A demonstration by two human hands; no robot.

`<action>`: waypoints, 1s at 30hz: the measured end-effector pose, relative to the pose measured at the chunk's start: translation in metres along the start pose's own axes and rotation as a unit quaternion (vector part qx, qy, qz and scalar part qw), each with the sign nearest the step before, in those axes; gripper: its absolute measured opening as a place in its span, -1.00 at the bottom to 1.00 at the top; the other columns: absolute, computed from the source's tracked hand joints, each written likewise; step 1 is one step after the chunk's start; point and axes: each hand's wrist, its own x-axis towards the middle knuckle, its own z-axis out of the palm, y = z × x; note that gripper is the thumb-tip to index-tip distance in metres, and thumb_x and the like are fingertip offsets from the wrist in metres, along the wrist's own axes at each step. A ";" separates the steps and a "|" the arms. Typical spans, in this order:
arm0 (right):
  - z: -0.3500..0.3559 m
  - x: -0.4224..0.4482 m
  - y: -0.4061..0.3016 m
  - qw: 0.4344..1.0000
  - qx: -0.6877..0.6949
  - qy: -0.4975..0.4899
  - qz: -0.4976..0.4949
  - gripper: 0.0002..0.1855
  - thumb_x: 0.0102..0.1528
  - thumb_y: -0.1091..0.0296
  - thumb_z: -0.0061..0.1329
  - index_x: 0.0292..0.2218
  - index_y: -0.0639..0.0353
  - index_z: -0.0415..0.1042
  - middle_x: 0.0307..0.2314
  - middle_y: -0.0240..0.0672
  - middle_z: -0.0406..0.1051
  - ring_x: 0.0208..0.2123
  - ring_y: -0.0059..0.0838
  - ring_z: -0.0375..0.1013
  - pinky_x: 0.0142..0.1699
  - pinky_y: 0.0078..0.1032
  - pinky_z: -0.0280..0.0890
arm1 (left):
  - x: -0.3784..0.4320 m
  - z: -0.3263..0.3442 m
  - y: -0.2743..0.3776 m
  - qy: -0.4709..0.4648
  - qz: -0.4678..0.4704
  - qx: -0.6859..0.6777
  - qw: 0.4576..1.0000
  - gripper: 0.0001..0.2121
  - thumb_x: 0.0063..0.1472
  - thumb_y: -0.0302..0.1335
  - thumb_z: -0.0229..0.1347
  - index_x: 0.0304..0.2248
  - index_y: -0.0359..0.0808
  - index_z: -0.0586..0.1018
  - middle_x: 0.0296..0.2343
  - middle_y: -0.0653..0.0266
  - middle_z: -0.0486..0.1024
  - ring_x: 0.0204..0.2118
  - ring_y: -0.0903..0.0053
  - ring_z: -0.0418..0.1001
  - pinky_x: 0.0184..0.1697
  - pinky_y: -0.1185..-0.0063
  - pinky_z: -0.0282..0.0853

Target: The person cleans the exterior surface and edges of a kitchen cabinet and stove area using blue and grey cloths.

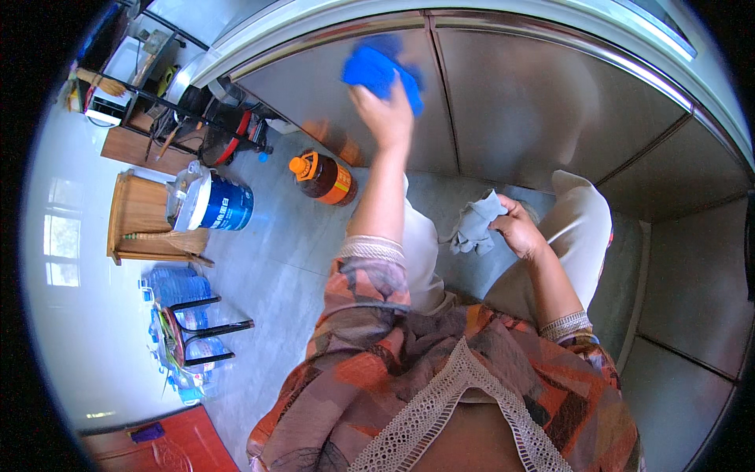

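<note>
My left hand (pixel 383 115) presses a blue cloth (pixel 377 68) against a brown, glossy cabinet door (pixel 330 94), near its upper right part. The cloth looks slightly blurred, and its reflection shows on the panel. In my right hand (pixel 519 230) a crumpled pale grey cloth (pixel 476 221) is pinched between thumb and fingers. It hangs above the floor between my knees, apart from the cabinet. Beside that panel, a wider cabinet door (pixel 519 94) carries a metal strip (pixel 560 41) along its top edge.
An orange-capped bottle (pixel 327 180) of dark liquid stands close to the cabinet, left of my forearm. Farther left are a blue and white bucket (pixel 224 203), a straw hand broom (pixel 177 239), an upturned stool (pixel 206 330) and large clear water bottles (pixel 177 286). More cabinet panels (pixel 690 283) bound my right side.
</note>
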 end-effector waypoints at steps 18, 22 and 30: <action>0.004 0.011 0.009 0.996 -0.058 0.036 0.052 -0.58 -0.11 0.71 -0.20 -0.18 0.17 0.42 -0.40 -0.43 0.45 -0.41 -0.60 0.40 -0.29 -0.65 0.31 | -0.151 0.016 -0.182 -0.265 -0.749 -0.085 0.601 -0.53 0.12 -0.37 0.12 -0.01 -0.33 0.32 0.01 0.10 0.29 -0.06 0.36 0.35 0.00 0.27 0.21; -0.005 0.010 0.008 0.996 -0.053 0.051 0.044 -0.58 -0.11 0.71 -0.20 -0.18 0.17 0.42 -0.39 -0.42 0.45 -0.40 -0.58 0.41 -0.26 -0.63 0.31 | -0.141 0.029 -0.116 -0.308 -0.723 -0.213 0.581 -0.66 0.16 -0.28 0.06 -0.13 -0.29 0.39 -0.20 0.13 0.45 -0.23 0.33 0.46 -0.22 0.36 0.40; 0.006 0.008 0.005 0.998 -0.046 0.035 0.038 -0.56 -0.12 0.72 -0.20 -0.17 0.18 0.42 -0.37 -0.44 0.45 -0.35 -0.59 0.40 -0.20 -0.62 0.29 | -0.035 -0.022 -0.018 -0.175 -0.509 -0.343 0.770 -0.66 0.09 -0.17 0.11 -0.25 -0.25 0.45 -0.39 0.22 0.51 -0.41 0.45 0.49 -0.40 0.46 0.43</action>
